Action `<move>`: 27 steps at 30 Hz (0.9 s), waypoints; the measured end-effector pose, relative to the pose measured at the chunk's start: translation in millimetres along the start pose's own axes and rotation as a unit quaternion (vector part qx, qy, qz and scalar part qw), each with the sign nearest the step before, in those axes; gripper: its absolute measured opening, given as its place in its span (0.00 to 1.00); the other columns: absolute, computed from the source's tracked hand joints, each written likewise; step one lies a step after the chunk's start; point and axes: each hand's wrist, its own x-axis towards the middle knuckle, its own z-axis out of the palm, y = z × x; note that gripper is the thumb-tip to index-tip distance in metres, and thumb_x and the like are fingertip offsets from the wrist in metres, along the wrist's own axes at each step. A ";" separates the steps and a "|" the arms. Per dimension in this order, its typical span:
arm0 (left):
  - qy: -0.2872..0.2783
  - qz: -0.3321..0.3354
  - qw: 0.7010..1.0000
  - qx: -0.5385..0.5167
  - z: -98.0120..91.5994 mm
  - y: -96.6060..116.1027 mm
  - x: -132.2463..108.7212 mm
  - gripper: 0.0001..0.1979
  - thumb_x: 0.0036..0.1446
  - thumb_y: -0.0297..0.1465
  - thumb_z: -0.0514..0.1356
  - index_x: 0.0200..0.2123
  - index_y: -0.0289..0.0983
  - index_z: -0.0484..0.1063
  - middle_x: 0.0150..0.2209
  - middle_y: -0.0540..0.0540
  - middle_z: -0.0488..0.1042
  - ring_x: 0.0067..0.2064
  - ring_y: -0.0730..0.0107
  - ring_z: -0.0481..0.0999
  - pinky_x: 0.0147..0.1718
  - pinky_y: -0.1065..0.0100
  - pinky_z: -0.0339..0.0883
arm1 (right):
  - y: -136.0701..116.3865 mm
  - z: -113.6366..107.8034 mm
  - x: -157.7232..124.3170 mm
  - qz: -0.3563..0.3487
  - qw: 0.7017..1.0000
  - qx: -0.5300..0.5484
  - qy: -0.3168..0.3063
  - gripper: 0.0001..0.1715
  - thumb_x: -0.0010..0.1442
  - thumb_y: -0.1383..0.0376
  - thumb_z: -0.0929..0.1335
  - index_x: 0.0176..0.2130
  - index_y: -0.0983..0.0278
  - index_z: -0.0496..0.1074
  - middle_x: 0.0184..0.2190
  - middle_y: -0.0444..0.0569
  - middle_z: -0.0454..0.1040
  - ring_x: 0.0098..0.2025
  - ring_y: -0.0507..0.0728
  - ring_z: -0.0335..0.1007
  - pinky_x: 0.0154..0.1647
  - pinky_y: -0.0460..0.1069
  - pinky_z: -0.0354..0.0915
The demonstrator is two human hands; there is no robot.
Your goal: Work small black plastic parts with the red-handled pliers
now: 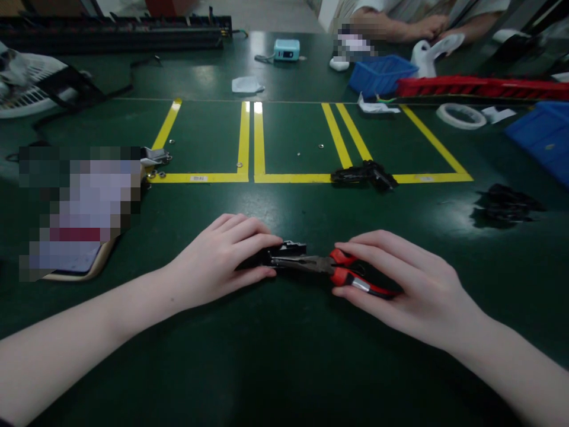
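My left hand (237, 252) is closed around a small black part (296, 248), whose right end shows beyond the fingertips. From the right, my right hand (406, 279) grips a pair of needle-nose pliers (344, 276) by its red and black handles. The plier jaws point left and reach the black part at my left fingertips; whether they clamp it I cannot tell. Most of the part is hidden by my left fingers. Beyond my hands, another black piece (364, 174) lies across the yellow tape, and more black pieces (507, 204) are farther right.
A phone (84, 219) lies at the left, with small metal rings (162, 174) beside it. Yellow tape (293, 178) outlines areas on the green table (284, 356). Toward the back are a blue bin (382, 74), a red strip (484, 88), a tape roll (461, 116) and a person's hands (431, 26).
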 end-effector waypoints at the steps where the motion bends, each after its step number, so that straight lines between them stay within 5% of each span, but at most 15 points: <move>1: 0.002 0.001 1.000 0.004 0.2 0.1 -0.1 0.17 0.66 0.34 0.58 0.57 0.38 0.67 0.51 0.43 0.72 0.51 0.61 0.71 0.49 0.58 0.66 | -0.3 1.1 0.1 -0.001 1.000 0.000 0.001 0.22 0.63 0.57 0.69 0.54 0.63 0.68 0.45 0.53 0.75 0.43 0.59 0.74 0.40 0.53 0.75; 27: -0.011 -0.013 1.000 -0.010 -1.6 0.5 1.9 0.18 0.66 0.36 0.59 0.56 0.39 0.67 0.49 0.44 0.72 0.49 0.60 0.71 0.48 0.58 0.66 | 3.4 -4.3 2.1 0.000 1.000 -0.007 -0.006 0.22 0.63 0.55 0.69 0.53 0.61 0.69 0.44 0.53 0.75 0.42 0.60 0.75 0.38 0.54 0.74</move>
